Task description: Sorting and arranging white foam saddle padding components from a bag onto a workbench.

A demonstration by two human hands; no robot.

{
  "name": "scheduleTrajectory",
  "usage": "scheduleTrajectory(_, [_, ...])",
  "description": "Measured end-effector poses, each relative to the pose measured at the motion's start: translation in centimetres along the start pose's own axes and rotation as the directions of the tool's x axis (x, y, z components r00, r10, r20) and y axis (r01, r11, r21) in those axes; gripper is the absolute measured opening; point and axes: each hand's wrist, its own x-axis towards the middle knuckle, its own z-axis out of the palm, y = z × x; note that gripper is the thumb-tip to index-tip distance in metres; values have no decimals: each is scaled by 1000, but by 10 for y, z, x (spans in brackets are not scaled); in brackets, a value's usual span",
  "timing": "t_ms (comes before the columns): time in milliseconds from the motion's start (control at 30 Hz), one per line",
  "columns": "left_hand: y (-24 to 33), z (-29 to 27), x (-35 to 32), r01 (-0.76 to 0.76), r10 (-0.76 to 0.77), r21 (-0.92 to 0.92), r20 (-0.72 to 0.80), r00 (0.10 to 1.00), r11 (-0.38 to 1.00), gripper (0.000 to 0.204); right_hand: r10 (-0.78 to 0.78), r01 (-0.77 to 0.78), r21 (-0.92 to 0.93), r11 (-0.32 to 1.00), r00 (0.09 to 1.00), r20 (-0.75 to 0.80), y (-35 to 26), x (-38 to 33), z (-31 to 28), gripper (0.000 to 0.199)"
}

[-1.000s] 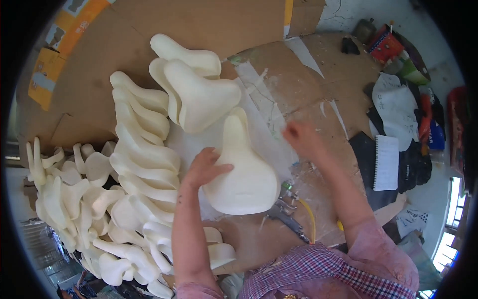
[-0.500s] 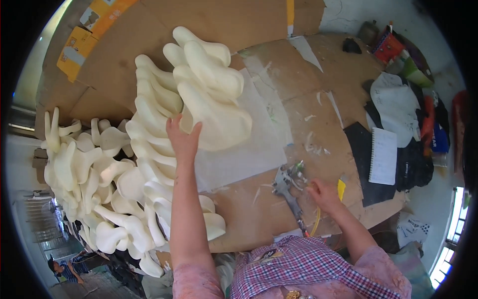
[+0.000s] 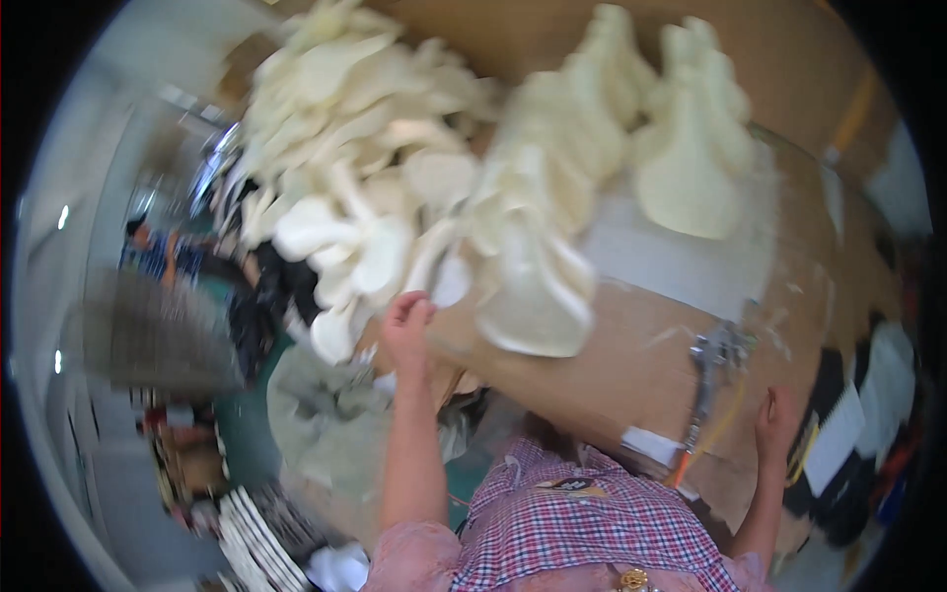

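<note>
Many cream bicycle-saddle forms (image 3: pixel 380 257) lie near the left hand (image 3: pixel 405 333), fingers drawn narrow; right hand (image 3: pixel 776 424) blurred, finger spread indeterminable.

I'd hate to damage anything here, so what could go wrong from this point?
First, the left hand is beside the loose, overlapping pile; a bump might send pieces sliding.
Second, the front seat sits near the edge of the table, so a passing forearm could knock it off.
Third, the gun lies loose with its hose near that edge; snagging the hose might drag it down.
</note>
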Motion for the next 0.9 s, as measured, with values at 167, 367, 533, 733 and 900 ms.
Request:
scheduleTrajectory(167, [-65, -142, -32, 228, -249, -124, -198, 948, 966, 15, -346, 298, 306, 904, 931, 116, -165, 53, 55, 14])
scheduleTrajectory(367, [-212, -346, -69, 452, -315, 370, -374, 872, 811, 33, -724, 343, 727, 595, 621, 300, -415, -10, 151, 13])
scheduleTrajectory(533, [-261, -381, -97, 671, -497, 676, -489, 717, 304, 51, -850, 317, 808, 497, 367, 379, -551, -125, 291, 38])
scheduleTrajectory(733, [-288, -489, -239, 872, -607, 441, -639, 472, 213, 47, -904, 402, 829, 389, -10, 428, -643, -244, 356, 50])
scheduleTrajectory(900, [-275, -601, -406, 814, -224, -12, -964, 145, 580, 65, -778, 578, 808, 109, -456, 432, -680, -295, 390, 42])
